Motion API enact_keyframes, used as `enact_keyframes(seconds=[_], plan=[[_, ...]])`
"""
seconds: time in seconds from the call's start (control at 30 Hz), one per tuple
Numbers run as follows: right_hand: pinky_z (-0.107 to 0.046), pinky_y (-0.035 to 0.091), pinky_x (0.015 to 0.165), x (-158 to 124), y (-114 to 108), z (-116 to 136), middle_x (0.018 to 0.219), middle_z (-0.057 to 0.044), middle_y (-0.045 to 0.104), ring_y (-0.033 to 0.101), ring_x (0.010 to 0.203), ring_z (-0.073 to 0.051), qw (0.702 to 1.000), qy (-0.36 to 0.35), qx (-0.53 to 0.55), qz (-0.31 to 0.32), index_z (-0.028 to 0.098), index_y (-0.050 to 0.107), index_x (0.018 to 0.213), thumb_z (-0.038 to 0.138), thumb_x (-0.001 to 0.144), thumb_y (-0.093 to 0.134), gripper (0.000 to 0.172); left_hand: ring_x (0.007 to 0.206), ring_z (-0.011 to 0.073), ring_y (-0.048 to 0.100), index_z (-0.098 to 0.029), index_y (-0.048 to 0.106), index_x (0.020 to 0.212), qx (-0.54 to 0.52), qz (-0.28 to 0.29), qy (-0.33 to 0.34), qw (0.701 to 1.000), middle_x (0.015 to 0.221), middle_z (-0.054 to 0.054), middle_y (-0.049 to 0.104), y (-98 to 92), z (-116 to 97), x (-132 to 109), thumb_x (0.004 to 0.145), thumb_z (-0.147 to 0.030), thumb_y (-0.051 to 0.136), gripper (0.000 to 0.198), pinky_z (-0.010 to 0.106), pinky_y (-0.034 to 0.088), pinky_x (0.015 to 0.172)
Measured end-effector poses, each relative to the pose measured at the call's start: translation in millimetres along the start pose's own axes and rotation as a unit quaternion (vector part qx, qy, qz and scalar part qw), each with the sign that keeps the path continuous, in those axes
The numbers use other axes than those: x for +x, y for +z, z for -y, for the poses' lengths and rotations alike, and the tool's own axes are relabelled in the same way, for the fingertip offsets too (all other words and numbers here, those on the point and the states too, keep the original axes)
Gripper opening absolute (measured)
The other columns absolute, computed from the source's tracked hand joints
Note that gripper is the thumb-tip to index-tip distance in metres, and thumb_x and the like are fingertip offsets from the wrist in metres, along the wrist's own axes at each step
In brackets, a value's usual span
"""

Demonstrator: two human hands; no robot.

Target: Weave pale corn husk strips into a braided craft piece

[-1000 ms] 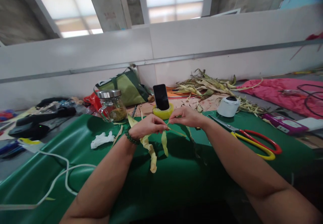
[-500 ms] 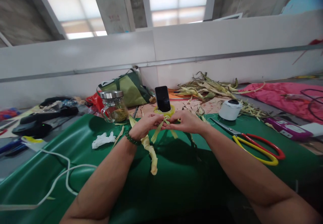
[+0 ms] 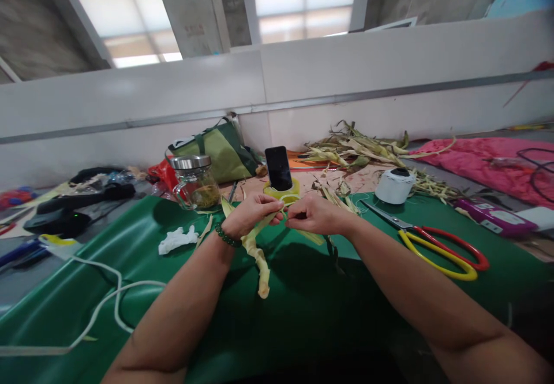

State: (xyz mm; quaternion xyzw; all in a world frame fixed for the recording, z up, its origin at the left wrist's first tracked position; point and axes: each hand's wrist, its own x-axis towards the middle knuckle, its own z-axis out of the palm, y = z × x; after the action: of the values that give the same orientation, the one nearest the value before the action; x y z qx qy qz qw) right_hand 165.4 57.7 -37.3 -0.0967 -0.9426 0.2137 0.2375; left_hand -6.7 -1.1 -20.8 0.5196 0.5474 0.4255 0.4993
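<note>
Both my hands meet over the green mat (image 3: 277, 314), pinching pale yellow-green leaf strips (image 3: 258, 257). My left hand (image 3: 251, 213), with a green bead bracelet at the wrist, is closed on the strips; one long strip hangs down from it toward the mat. My right hand (image 3: 314, 215) is closed on the other end of the strips, fingertips nearly touching the left hand's. Just behind the hands a black phone (image 3: 278, 168) stands upright in a yellow tape roll (image 3: 285, 190).
Red-and-yellow scissors (image 3: 437, 248) lie at right, near a white spool (image 3: 393, 185) and a pile of dried leaves (image 3: 359, 150). A glass jar (image 3: 193, 181), green bag (image 3: 220, 150) and crumpled tissue (image 3: 175, 239) sit at left. White cord (image 3: 104, 303) loops over the mat's left side.
My hands have drawn closer together and the strips between them have been folded and pulled tighter. One loose strip that hung between the hands a second ago no longer dangles.
</note>
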Motion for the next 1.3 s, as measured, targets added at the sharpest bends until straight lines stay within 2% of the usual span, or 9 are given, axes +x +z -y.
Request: enact_keyframes(seconds=[0.17, 0.33, 0.53, 0.63, 0.73, 0.83, 0.93, 1.07, 1.3], plan=[[-0.022, 0.021, 0.048, 1, 4, 0, 0.048, 0.004, 0.044, 0.033, 0.047, -0.006, 0.999, 0.009, -0.045, 0.01, 0.014, 0.057, 0.055, 0.015, 0.076, 0.056, 0.021, 0.054, 0.0103, 0.056, -0.011, 0.064, 0.066, -0.036, 0.004, -0.023, 0.999, 0.058, 0.004, 0.064, -1.9, 1, 0, 0.066, -0.055, 0.069, 0.045, 0.023, 0.045, 0.055], [-0.021, 0.023, 0.049, 1, 4, 1, 0.053, 0.001, 0.052, 0.038, 0.048, -0.006, 0.998, 0.024, -0.056, 0.019, 0.013, 0.064, 0.063, 0.019, 0.079, 0.058, 0.018, 0.052, 0.0074, 0.05, -0.012, 0.062, 0.065, 0.048, 0.052, 0.039, 0.997, 0.058, 0.0, 0.061, -2.3, 0, -3, 0.066, -0.046, 0.072, 0.036, 0.019, 0.031, 0.047], [-0.022, 0.021, 0.049, 0, 1, 3, 0.049, 0.004, 0.045, 0.034, 0.047, -0.006, 0.997, 0.028, -0.069, 0.009, 0.014, 0.056, 0.055, 0.023, 0.079, 0.06, 0.026, 0.055, 0.0081, 0.052, -0.012, 0.063, 0.07, 0.023, 0.047, 0.022, 0.998, 0.063, 0.002, 0.062, -3.1, 0, -4, 0.069, -0.047, 0.068, 0.035, 0.02, 0.034, 0.05], [-0.022, 0.021, 0.048, -1, -4, 0, 0.047, 0.004, 0.04, 0.031, 0.046, -0.006, 0.997, 0.031, -0.055, -0.044, 0.014, 0.049, 0.049, 0.036, 0.081, 0.059, 0.039, 0.055, 0.0076, 0.052, -0.012, 0.064, 0.071, 0.04, 0.048, 0.034, 0.997, 0.063, 0.001, 0.062, -3.8, -1, -5, 0.068, -0.047, 0.07, 0.036, 0.019, 0.035, 0.049], [-0.021, 0.023, 0.048, -4, -10, -3, 0.051, 0.004, 0.044, 0.034, 0.049, -0.006, 0.99, 0.046, -0.005, -0.131, 0.014, 0.054, 0.058, 0.04, 0.079, 0.061, 0.034, 0.058, 0.0108, 0.057, -0.012, 0.065, 0.07, 0.011, 0.044, 0.017, 0.999, 0.063, 0.003, 0.064, -3.9, -2, -5, 0.064, -0.048, 0.072, 0.037, 0.021, 0.041, 0.053], [-0.021, 0.021, 0.046, -4, -10, 0, 0.048, 0.005, 0.04, 0.031, 0.047, -0.006, 0.99, 0.046, 0.044, -0.122, 0.014, 0.054, 0.054, 0.042, 0.081, 0.057, 0.039, 0.064, 0.014, 0.062, -0.013, 0.067, 0.072, -0.029, 0.012, 0.019, 0.999, 0.067, 0.004, 0.068, -2.8, 0, -3, 0.057, -0.041, 0.079, 0.034, 0.024, 0.047, 0.061], [-0.022, 0.021, 0.047, 1, 1, 4, 0.045, 0.004, 0.037, 0.03, 0.046, -0.006, 0.993, 0.065, 0.028, -0.095, 0.013, 0.055, 0.05, 0.041, 0.084, 0.054, 0.044, 0.066, 0.0128, 0.062, -0.014, 0.068, 0.074, -0.078, -0.051, 0.066, 0.993, 0.071, 0.002, 0.069, 1.0, 5, 2, 0.05, -0.029, 0.084, 0.032, 0.024, 0.047, 0.065], [-0.022, 0.024, 0.052, 9, 17, 6, 0.052, 0.002, 0.052, 0.04, 0.049, -0.008, 0.981, 0.127, -0.053, -0.135, 0.017, 0.072, 0.077, 0.034, 0.084, 0.058, 0.023, 0.066, 0.0128, 0.063, -0.012, 0.07, 0.074, -0.121, -0.081, 0.12, 0.982, 0.07, 0.002, 0.07, 9.7, 8, 5, 0.048, -0.025, 0.084, 0.032, 0.024, 0.047, 0.067], [-0.026, 0.025, 0.056, 11, 21, 9, 0.066, -0.004, 0.066, 0.053, 0.06, -0.015, 0.933, 0.228, -0.209, -0.184, 0.021, 0.072, 0.082, 0.045, 0.084, 0.054, 0.03, 0.063, 0.0129, 0.063, -0.012, 0.07, 0.067, -0.141, -0.12, 0.164, 0.969, 0.067, 0.004, 0.071, 20.5, 7, 4, 0.05, -0.027, 0.084, 0.027, 0.024, 0.048, 0.066]])
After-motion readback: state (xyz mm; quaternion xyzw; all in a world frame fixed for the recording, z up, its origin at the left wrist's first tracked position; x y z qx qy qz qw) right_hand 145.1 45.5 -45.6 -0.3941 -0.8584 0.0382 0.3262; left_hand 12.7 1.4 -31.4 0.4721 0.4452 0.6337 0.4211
